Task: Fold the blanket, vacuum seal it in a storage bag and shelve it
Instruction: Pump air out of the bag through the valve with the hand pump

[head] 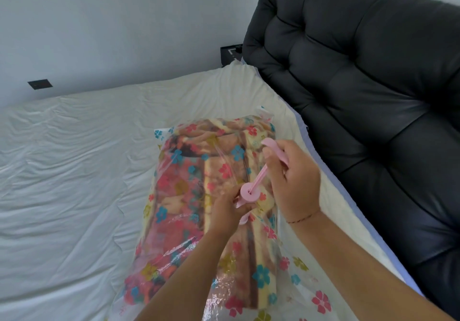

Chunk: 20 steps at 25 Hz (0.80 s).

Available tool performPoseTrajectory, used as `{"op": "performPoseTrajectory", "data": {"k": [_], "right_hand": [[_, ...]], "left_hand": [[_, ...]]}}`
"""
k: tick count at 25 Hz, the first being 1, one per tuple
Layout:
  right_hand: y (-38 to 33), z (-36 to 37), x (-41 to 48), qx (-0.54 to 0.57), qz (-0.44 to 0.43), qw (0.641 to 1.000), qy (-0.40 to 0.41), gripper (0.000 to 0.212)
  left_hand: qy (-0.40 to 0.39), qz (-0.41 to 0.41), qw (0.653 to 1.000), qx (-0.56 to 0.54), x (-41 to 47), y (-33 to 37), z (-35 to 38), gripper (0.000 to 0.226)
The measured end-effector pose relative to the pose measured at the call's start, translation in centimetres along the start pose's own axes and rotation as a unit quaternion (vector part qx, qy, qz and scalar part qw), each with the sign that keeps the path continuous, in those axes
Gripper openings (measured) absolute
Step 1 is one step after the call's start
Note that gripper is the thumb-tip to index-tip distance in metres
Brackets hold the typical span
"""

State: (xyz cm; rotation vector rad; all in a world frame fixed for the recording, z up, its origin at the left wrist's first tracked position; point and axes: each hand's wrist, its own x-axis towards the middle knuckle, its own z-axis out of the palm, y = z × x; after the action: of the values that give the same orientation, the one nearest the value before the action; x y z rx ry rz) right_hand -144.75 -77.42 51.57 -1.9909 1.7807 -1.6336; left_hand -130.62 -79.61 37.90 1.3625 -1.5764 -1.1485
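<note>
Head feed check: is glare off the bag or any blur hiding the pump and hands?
Head view: light is soft and even, no hard shadows; white glare streaks cross the storage bag nearer the camera, clear of the pink pump; left hand and right hand look slightly soft but readable; the wide lens bows the headboard edge.

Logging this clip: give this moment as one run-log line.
stage: vacuum sealing | left hand: grips pump body | right hand: holds pump handle, rod extended | blanket in storage bag on bed
</note>
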Motion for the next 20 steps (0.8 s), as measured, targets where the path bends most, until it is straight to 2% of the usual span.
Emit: {"op": "performPoseTrajectory", "data": {"k": [1,2,3,4,5,6,7,8,9,10,11,12,13,14,15,16,17,18,19,20], "right_hand": [[0.4,0.5,-1.0,-0.018,0.007,0.999,-0.046,0.031],[0.9,1.6,-2.4,-0.039,0.045,0.984,-0.167,0.031],[1.2,2.6,-3.4,-0.085,0.087,0.945,-0.305,0.031],[1.5,3.0,-3.5,-0.098,0.088,0.928,-0.348,0.031],[1.2,2.7,-2.4,-0.087,0.082,0.937,-0.328,0.032],[0.9,2.2,-0.9,-0.05,0.056,0.967,-0.245,0.034],[0.2,1.1,0.5,-0.005,0.012,0.992,-0.124,0.034],[0.1,0.7,1.3,0.02,-0.014,0.999,-0.044,0.033],[0.2,0.6,1.3,0.02,-0.025,0.999,-0.032,0.032],[0.6,1.0,0.3,0.0,-0.018,0.998,-0.062,0.029],[1.1,2.0,-1.3,-0.022,0.021,0.987,-0.155,0.027],[1.7,3.2,-2.8,-0.072,0.061,0.952,-0.29,0.026],[1.9,3.7,-3.6,-0.103,0.085,0.916,-0.378,0.026],[1.7,3.5,-3.2,-0.097,0.075,0.919,-0.374,0.027],[1.5,3.2,-1.8,-0.067,0.062,0.944,-0.316,0.031],[0.7,2.4,-0.2,-0.021,0.029,0.98,-0.196,0.034],[0.1,1.8,1.2,0.001,-0.001,0.997,-0.08,0.035],[0.1,1.7,2.0,0.006,-0.016,0.999,-0.045,0.034],[0.4,1.8,1.7,-0.004,-0.011,0.998,-0.066,0.037],[0.9,2.8,0.3,-0.027,0.011,0.991,-0.132,0.043]], "left_hand": [[0.0,-0.003,1.0,0.005,-0.2,-0.2,0.1,0.05],[0.001,-0.003,1.0,0.01,-0.6,-0.3,0.2,0.047],[0.002,0.001,1.0,0.016,-0.7,-0.3,0.3,0.044],[0.001,0.004,1.0,0.017,-0.7,-0.2,0.3,0.042],[0.002,0.004,1.0,0.012,-0.4,-0.1,0.3,0.043],[0.002,0.002,1.0,-0.001,-0.1,0.0,0.1,0.044],[-0.002,0.001,1.0,-0.012,0.1,0.0,-0.2,0.047],[-0.006,0.0,1.0,-0.016,0.3,0.1,-0.4,0.048],[-0.006,-0.002,1.0,-0.011,0.3,0.0,-0.5,0.048],[-0.004,-0.007,1.0,-0.003,0.1,-0.3,-0.4,0.048],[-0.002,-0.008,1.0,0.004,-0.3,-0.5,-0.3,0.047],[-0.001,-0.004,1.0,0.01,-0.5,-0.6,-0.2,0.044],[-0.002,0.001,1.0,0.014,-0.5,-0.6,-0.2,0.042],[-0.002,0.005,1.0,0.014,-0.4,-0.4,-0.3,0.041],[0.005,0.011,1.0,0.008,-0.1,-0.1,-0.5,0.042],[0.01,0.014,1.0,0.005,0.1,0.2,-0.8,0.044],[0.011,0.013,1.0,0.006,0.4,0.4,-1.0,0.046],[0.008,0.009,1.0,0.009,0.6,0.5,-1.2,0.047],[0.002,0.006,1.0,0.012,0.6,0.2,-1.1,0.046],[-0.003,0.006,1.0,0.02,0.5,-0.1,-0.9,0.044]]}}
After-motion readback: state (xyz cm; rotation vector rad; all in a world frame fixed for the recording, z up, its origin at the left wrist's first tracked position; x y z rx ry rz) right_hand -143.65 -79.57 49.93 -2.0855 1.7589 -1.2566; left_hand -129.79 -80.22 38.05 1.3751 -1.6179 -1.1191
